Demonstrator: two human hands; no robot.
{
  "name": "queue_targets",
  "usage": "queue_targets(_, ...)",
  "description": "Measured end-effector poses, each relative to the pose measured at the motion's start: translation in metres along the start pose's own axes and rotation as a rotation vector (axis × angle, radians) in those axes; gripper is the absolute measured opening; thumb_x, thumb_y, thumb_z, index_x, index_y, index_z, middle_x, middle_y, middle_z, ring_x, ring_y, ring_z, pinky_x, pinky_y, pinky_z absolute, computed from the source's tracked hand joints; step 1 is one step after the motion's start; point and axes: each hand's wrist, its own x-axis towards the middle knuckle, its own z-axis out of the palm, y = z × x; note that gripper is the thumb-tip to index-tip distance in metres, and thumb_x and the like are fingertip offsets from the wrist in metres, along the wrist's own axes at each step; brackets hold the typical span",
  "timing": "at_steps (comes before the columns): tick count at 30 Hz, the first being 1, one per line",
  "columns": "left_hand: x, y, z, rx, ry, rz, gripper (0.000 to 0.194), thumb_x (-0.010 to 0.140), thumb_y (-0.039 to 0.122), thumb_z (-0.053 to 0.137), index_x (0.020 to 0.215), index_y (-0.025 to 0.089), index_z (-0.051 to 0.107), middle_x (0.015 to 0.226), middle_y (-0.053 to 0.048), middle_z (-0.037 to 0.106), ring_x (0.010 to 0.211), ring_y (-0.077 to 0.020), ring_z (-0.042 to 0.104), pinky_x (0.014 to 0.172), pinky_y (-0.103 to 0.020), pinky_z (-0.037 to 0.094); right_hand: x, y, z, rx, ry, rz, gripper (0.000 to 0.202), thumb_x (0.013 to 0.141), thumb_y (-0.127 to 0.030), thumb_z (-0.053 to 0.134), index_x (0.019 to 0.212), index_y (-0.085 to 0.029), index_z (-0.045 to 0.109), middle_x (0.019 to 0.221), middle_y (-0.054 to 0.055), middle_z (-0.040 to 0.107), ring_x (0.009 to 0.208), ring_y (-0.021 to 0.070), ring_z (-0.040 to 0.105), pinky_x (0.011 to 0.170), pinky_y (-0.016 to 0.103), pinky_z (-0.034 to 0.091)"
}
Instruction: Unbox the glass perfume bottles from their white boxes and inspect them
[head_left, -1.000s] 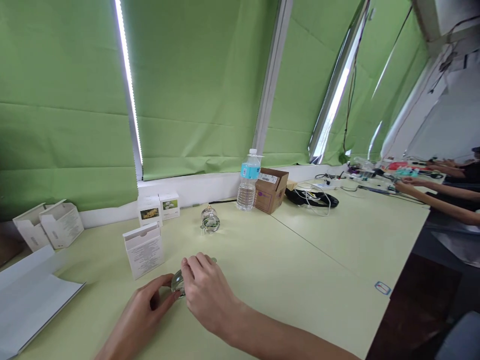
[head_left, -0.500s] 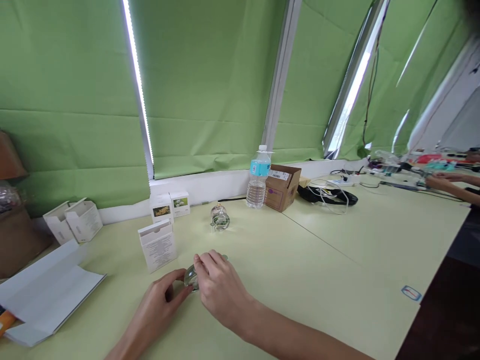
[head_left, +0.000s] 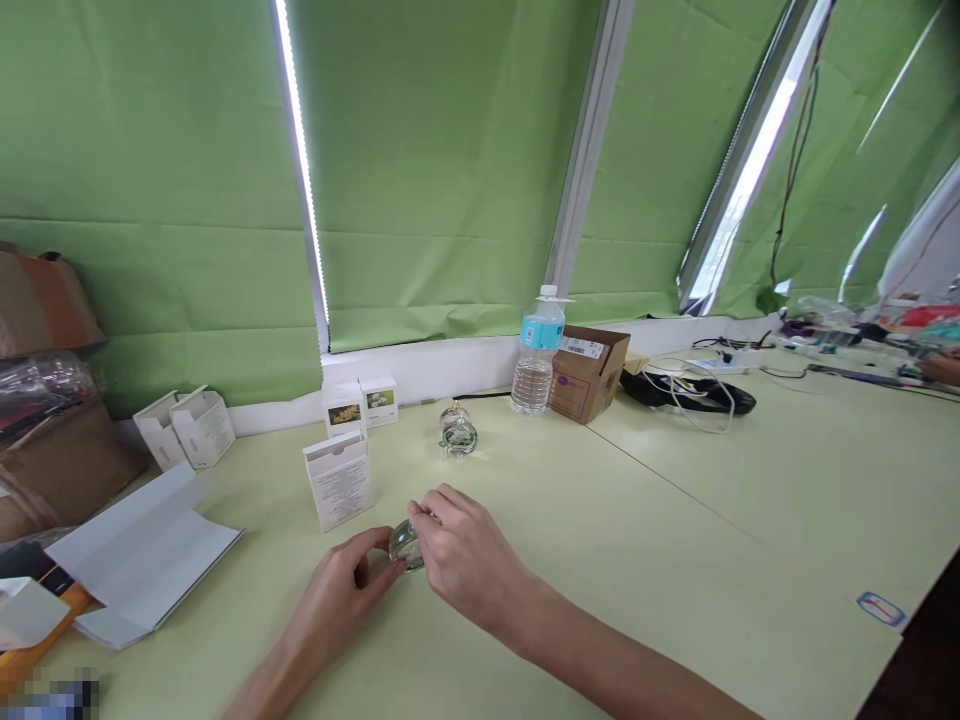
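A rounded clear glass perfume bottle (head_left: 403,548) is at the near middle of the table, tilted or lying low. My left hand (head_left: 352,585) grips its left side between thumb and fingers. The fingers of my right hand (head_left: 463,550) are closed over its right end and hide that part, so I cannot tell whether a cap is under them. Beyond my hands stand more small glass bottles (head_left: 459,434), with a little clear cap (head_left: 442,450) beside them. An opened white carton (head_left: 339,482) with printed text stands behind my left hand.
White cartons (head_left: 379,400) stand by the wall. A water bottle (head_left: 535,355), a brown cardboard box (head_left: 589,375) and a black pouch with cables (head_left: 694,395) line the back. Unfolded white card (head_left: 150,550) and stacked boxes (head_left: 64,465) occupy the left.
The view has swung slightly left, so everything sits further right. Both hands keep their hold on the perfume bottle with little visible movement.
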Motion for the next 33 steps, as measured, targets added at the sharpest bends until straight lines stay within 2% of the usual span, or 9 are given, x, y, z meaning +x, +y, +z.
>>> queue_targets(5,-0.001,0.005,-0.003,0.008,-0.015,-0.005,0.03,0.085,0.043,0.053,0.101,0.021,0.066,0.062,0.004,0.054,0.054,-0.0117,0.039,0.052,-0.021,0.032,0.002,-0.01,-0.001,-0.082,-0.052,-0.004,0.013,0.077,-0.007,0.058,0.086,-0.014,0.062,0.085,0.009,0.06,0.079,0.0213,0.05,0.069,0.033,0.043)
queue_targets(10,-0.002,0.01,-0.005,0.01,-0.02,-0.007,0.031,0.085,0.04,0.05,0.102,0.019,0.065,0.063,0.003,0.054,0.055,-0.0122,0.04,0.053,-0.022,0.033,0.0,-0.021,0.006,-0.163,-0.038,0.035,0.014,0.073,-0.01,0.065,0.087,-0.01,0.063,0.084,0.012,0.059,0.079,0.0238,0.051,0.066,0.036,0.043)
queue_targets(15,-0.002,0.01,-0.005,0.006,-0.024,0.0,0.029,0.084,0.04,0.052,0.101,0.019,0.064,0.068,0.002,0.058,0.056,-0.0118,0.039,0.054,-0.021,0.034,0.0,-0.028,0.01,-0.23,-0.015,0.05,0.015,0.075,-0.011,0.064,0.09,-0.008,0.065,0.08,0.013,0.058,0.077,0.0246,0.049,0.064,0.037,0.043)
queue_targets(24,-0.001,0.008,-0.005,0.004,-0.053,0.0,0.027,0.084,0.033,0.051,0.104,0.019,0.063,0.07,0.002,0.059,0.057,-0.0119,0.039,0.056,-0.021,0.034,0.003,-0.035,0.006,-0.318,-0.087,-0.003,0.014,0.072,-0.009,0.063,0.086,-0.007,0.067,0.08,0.015,0.058,0.075,0.0249,0.048,0.06,0.037,0.042)
queue_targets(28,-0.001,0.007,-0.004,0.016,-0.046,0.002,0.028,0.086,0.038,0.051,0.104,0.019,0.062,0.073,0.002,0.061,0.057,-0.0116,0.04,0.056,-0.022,0.034,0.001,-0.026,0.006,-0.258,-0.05,0.017,0.015,0.073,-0.006,0.061,0.088,-0.009,0.064,0.081,0.013,0.058,0.076,0.0237,0.048,0.063,0.036,0.042)
queue_targets(33,-0.001,0.003,-0.001,0.029,-0.023,-0.008,0.029,0.087,0.042,0.052,0.104,0.02,0.063,0.068,0.003,0.058,0.056,-0.012,0.041,0.055,-0.022,0.033,0.001,-0.013,0.004,-0.042,-0.02,0.06,0.01,0.08,-0.006,0.055,0.082,-0.014,0.059,0.081,0.006,0.058,0.079,0.0202,0.049,0.071,0.033,0.043)
